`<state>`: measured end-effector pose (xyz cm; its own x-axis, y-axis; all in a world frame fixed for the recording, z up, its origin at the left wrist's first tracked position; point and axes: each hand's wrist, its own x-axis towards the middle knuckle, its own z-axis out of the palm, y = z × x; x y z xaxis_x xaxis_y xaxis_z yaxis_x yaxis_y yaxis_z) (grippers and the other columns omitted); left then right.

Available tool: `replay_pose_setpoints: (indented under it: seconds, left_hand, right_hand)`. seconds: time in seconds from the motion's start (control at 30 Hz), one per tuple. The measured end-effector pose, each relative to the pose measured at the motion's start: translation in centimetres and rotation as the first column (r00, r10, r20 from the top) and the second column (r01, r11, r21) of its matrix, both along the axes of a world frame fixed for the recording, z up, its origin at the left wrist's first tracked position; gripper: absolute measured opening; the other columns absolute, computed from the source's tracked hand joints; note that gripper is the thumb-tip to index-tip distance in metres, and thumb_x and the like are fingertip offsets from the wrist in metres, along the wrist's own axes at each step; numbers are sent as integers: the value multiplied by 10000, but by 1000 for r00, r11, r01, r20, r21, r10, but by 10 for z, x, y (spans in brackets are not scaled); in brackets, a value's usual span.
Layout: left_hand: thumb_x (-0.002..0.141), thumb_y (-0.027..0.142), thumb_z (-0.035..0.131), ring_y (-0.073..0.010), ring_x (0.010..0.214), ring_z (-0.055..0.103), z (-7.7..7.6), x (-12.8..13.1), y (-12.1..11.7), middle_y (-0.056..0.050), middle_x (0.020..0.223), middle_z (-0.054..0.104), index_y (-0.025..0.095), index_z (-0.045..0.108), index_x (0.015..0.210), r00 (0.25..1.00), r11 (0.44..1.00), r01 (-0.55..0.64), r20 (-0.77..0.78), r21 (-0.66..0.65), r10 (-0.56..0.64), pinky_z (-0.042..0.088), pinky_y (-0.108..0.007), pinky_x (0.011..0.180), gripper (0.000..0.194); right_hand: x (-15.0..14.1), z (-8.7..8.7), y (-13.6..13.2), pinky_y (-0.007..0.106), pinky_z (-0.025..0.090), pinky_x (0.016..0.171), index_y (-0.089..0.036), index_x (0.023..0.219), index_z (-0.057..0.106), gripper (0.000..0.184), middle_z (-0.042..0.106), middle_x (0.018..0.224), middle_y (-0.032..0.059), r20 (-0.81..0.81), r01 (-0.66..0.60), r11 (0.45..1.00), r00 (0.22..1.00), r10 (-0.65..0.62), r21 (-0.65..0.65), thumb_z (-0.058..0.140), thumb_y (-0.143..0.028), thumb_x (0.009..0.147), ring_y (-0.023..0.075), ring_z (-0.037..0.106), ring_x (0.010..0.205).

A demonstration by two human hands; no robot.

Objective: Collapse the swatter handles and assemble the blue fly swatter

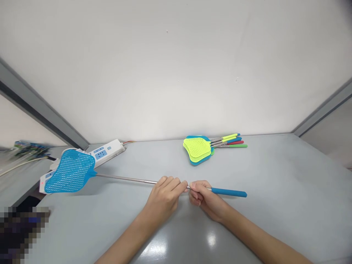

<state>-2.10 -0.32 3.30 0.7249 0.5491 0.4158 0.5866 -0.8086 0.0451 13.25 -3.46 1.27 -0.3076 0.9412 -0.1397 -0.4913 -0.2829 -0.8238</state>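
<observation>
Blue plastic fly swatter (70,171) stretches across the grey tabletop (275,176), its head over a white power strip (103,154) with unreadably small markings, its steel shaft pinched by left hand (162,200) and right hand (206,200), nearly touching. Neon-yellow swatters (197,149) lie stacked beyond.

A hand could pass over the grey counter (277,172) right of the right hand (209,201), back to the white wall (176,73). In the way: a stack of fly swatters (197,149) at the back edge, a white power strip (108,152) at the back left corner, and a long blue fly swatter (70,170), its head over the strip's near end, its shaft spanning the left side into the left hand (163,198).
</observation>
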Motion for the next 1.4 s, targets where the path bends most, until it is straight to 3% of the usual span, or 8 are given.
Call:
replay_pose_setpoints:
  seconds: [0.67, 0.97, 1.13, 1.23, 1.4]
  left_hand:
    - [816, 111, 313, -113, 585, 363, 11, -7, 1, 9, 615, 471, 184, 509, 767, 1000, 996, -31, -3, -80, 31, 247, -258, 568, 214]
    - [818, 107, 298, -110, 585, 379, 3, -7, 1, 9, 603, 464, 184, 528, 764, 998, 990, -53, 20, -131, 56, 261, -255, 570, 249]
    - [813, 160, 352, -115, 591, 386, 5, -7, -4, 8, 611, 470, 200, 541, 805, 998, 989, -53, 36, -139, 58, 262, -263, 580, 194]
    - [802, 248, 410, -115, 575, 372, 7, -6, -6, 12, 590, 470, 198, 541, 739, 995, 993, -68, 60, -100, 74, 256, -266, 575, 154]
    - [796, 283, 435, -102, 491, 312, 6, -2, -8, 28, 481, 398, 172, 451, 540, 992, 993, -90, 100, 74, 83, 216, -257, 511, 279]
  right_hand:
    - [6, 7, 1, 249, 227, 474, -156, 442, 383, 322, 334, 430, -34, 201, -25, 986, 980, -9, 168, 420, -199, 758, 81, 325, 443]
    - [11, 4, 2, 235, 262, 470, -148, 451, 419, 348, 326, 434, -38, 267, -54, 990, 964, 17, 132, 437, -280, 772, 82, 359, 444]
    - [4, 2, -1, 228, 282, 456, -140, 637, 517, 314, 396, 499, -23, 176, -78, 994, 982, 63, 78, 407, -395, 784, 88, 382, 460]
    - [0, 3, -5, 226, 277, 459, -137, 597, 496, 303, 405, 499, -20, 184, -80, 991, 981, 59, 110, 442, -382, 768, 81, 363, 461]
    - [-4, 4, -9, 236, 186, 428, -169, 451, 314, 345, 265, 424, -54, 164, -4, 995, 986, -12, 101, 404, -258, 771, 64, 279, 405]
